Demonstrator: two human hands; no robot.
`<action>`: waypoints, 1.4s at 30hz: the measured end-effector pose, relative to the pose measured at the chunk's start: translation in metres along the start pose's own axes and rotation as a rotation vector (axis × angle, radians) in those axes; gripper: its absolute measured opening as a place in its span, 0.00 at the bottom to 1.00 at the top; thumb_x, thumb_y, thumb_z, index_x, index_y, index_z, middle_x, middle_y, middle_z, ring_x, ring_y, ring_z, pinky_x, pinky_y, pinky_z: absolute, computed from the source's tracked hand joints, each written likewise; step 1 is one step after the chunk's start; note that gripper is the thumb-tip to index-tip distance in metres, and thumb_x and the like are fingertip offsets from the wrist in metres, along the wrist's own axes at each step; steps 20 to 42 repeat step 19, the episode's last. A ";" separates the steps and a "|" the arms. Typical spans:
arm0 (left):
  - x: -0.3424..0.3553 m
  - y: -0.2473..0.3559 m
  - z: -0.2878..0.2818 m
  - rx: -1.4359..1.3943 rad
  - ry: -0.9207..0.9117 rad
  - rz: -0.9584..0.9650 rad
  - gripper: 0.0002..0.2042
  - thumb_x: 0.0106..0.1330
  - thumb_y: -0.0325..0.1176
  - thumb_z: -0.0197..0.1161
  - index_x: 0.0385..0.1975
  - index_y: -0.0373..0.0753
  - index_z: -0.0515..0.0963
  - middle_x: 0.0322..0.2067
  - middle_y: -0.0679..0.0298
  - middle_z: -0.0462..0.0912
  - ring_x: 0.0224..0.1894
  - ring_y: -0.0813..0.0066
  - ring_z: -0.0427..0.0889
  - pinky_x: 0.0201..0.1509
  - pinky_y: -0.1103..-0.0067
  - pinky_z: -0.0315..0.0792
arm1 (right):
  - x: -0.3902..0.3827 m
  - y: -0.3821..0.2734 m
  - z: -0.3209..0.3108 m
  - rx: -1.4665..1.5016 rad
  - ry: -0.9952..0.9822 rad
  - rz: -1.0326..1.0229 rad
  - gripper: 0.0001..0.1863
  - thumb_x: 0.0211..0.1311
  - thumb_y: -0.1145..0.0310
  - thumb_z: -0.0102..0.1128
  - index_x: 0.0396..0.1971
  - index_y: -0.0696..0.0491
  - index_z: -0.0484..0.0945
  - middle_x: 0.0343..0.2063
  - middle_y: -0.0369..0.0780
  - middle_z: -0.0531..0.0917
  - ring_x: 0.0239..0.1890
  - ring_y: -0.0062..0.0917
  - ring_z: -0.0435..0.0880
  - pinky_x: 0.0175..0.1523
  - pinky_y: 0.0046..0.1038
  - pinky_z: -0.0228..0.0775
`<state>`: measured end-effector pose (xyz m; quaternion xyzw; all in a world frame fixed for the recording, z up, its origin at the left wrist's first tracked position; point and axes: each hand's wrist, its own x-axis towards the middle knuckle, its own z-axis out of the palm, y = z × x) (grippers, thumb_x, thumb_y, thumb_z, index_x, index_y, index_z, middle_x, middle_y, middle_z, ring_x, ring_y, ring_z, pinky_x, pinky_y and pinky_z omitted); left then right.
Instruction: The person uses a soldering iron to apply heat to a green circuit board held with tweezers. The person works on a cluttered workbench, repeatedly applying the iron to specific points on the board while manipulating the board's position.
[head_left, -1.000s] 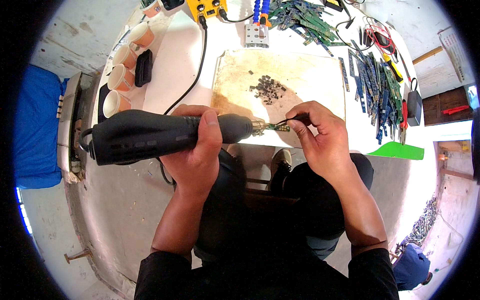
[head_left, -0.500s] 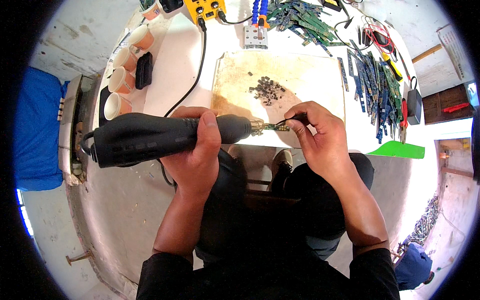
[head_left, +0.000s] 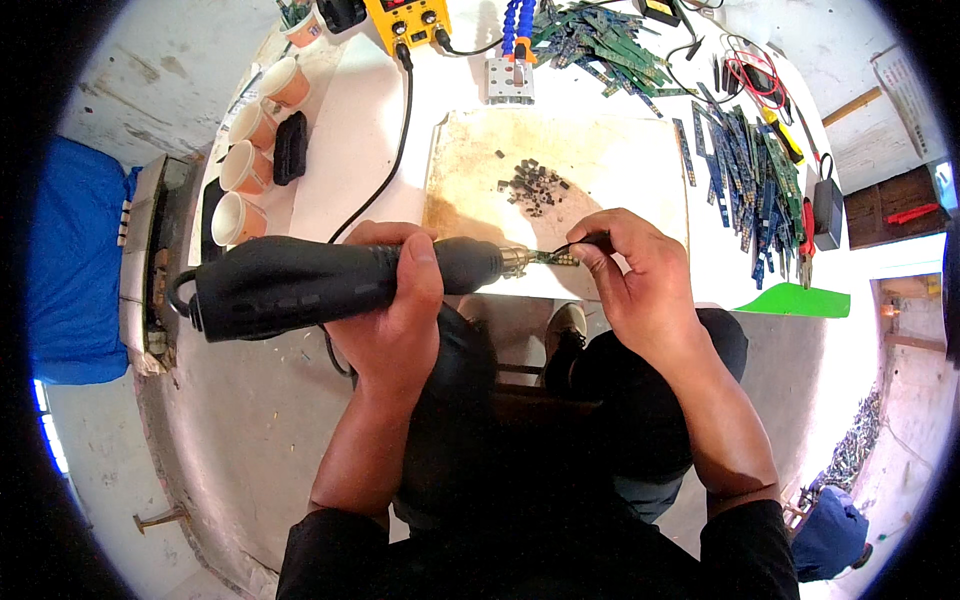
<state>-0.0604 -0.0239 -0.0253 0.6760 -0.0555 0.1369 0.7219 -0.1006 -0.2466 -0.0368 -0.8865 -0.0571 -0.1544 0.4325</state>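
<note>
A white worktable [head_left: 350, 150] stands against a rough pale wall, with a stained work board [head_left: 620, 170] lying at its near edge. From the head view, the left hand [head_left: 395, 320] is wrapped tightly around a black hot-air gun [head_left: 330, 285], its metal nozzle pointing right at a small green circuit strip [head_left: 555, 258]. The right hand [head_left: 640, 270] pinches thin tweezers [head_left: 580, 244], whose tips touch that strip just over the board's near edge. Small dark chips [head_left: 530, 185] lie heaped mid-board. Paper cups [head_left: 250, 150] line the left side; green circuit boards [head_left: 750, 170] pile at right.
</note>
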 end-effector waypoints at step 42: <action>0.000 -0.002 -0.002 0.017 -0.029 0.027 0.05 0.70 0.24 0.68 0.39 0.32 0.79 0.35 0.62 0.84 0.35 0.79 0.82 0.43 0.82 0.77 | 0.002 -0.003 -0.001 0.001 -0.004 -0.027 0.06 0.64 0.81 0.66 0.40 0.58 0.82 0.35 0.48 0.86 0.40 0.43 0.88 0.46 0.37 0.80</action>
